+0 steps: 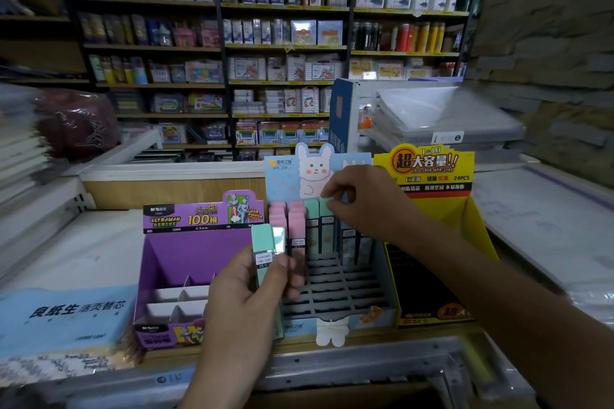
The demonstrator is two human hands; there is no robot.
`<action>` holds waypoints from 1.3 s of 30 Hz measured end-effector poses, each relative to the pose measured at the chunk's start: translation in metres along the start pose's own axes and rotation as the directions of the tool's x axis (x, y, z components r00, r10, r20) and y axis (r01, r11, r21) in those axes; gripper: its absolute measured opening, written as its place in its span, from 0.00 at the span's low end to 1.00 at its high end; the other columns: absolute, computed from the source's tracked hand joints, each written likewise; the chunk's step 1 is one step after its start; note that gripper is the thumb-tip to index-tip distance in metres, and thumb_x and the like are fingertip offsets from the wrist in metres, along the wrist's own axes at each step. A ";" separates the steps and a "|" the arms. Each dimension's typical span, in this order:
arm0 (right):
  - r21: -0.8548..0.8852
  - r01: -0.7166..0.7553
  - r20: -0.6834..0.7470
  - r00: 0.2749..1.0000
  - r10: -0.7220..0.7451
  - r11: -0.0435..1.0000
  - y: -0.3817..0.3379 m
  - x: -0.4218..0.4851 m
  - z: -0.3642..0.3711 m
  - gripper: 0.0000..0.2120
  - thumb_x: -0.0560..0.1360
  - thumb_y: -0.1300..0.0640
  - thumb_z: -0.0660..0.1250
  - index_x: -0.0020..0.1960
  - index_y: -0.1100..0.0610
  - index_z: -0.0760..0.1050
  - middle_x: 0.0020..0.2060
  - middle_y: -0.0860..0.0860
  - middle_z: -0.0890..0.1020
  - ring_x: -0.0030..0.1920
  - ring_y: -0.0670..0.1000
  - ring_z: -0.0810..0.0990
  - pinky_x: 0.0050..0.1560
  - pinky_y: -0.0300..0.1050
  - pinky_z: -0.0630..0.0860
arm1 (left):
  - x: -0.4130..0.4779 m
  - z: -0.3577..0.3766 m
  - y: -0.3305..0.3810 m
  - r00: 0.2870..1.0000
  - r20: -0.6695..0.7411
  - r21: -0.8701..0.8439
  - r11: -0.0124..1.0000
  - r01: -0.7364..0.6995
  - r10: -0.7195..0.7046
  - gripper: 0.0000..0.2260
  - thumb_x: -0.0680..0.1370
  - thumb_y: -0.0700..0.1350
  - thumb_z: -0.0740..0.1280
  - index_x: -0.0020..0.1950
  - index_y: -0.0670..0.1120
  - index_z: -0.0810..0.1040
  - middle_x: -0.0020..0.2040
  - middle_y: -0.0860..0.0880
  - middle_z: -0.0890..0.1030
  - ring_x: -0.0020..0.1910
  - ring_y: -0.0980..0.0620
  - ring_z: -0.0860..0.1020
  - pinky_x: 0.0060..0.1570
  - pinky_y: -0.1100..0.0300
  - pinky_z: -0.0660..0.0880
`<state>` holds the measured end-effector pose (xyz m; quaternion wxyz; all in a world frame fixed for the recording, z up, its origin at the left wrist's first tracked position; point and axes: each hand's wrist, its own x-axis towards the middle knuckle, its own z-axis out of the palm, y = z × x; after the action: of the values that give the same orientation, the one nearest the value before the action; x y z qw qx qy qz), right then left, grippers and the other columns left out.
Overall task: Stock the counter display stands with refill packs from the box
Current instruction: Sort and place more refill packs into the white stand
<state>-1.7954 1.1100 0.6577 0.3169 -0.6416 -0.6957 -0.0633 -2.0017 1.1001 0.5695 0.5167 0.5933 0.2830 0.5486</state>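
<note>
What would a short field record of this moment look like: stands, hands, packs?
stands: purple stand, blue rabbit stand, yellow stand, side by side on the counter
left hand: holds green packs
right hand: fingers on a green pack in the blue stand's back rows
blue stand front slots: unfilled

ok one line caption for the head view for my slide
Right hand seats a mint pack in the bunny display stand while the left hand holds more refill packs ready.
</note>
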 end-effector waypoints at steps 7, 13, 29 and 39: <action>-0.156 0.050 0.021 0.999 -0.047 0.986 -0.003 0.001 0.007 0.07 0.74 0.60 0.67 0.45 0.56 0.85 0.43 0.51 0.79 0.48 0.50 0.74 0.46 0.46 0.74 | 0.000 0.003 0.002 1.000 -0.012 -0.044 0.999 0.012 -0.012 0.06 0.81 0.36 0.66 0.50 0.42 0.82 0.41 0.43 0.86 0.37 0.51 0.84 0.36 0.62 0.80; -0.259 0.062 0.053 0.997 -0.050 0.964 -0.001 -0.003 0.008 0.08 0.77 0.58 0.66 0.47 0.58 0.84 0.46 0.53 0.79 0.51 0.52 0.73 0.52 0.49 0.74 | -0.001 0.005 0.001 0.999 -0.015 -0.079 0.996 0.029 -0.030 0.06 0.81 0.37 0.66 0.57 0.43 0.78 0.44 0.42 0.86 0.41 0.47 0.86 0.38 0.61 0.81; 0.650 -0.163 0.195 0.980 0.044 0.742 -0.032 -0.043 -0.005 0.03 0.73 0.56 0.76 0.43 0.56 0.85 0.34 0.52 0.86 0.35 0.45 0.84 0.35 0.33 0.75 | -0.004 0.016 0.008 0.999 0.032 -0.123 0.992 -0.023 0.027 0.07 0.78 0.49 0.68 0.54 0.50 0.79 0.47 0.40 0.85 0.47 0.39 0.84 0.46 0.47 0.83; 0.455 -0.088 -0.014 0.994 0.106 0.886 -0.016 -0.030 -0.025 0.05 0.74 0.61 0.75 0.49 0.60 0.83 0.37 0.57 0.84 0.37 0.54 0.85 0.43 0.53 0.83 | 0.002 -0.001 0.011 0.993 0.061 -0.186 0.978 -0.091 0.104 0.06 0.78 0.47 0.66 0.52 0.51 0.82 0.50 0.44 0.87 0.52 0.47 0.86 0.49 0.60 0.82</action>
<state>-1.8017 1.0690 0.6666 0.4738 -0.5824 -0.6523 0.1045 -2.0042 1.0990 0.5801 0.5510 0.5754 0.1835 0.5758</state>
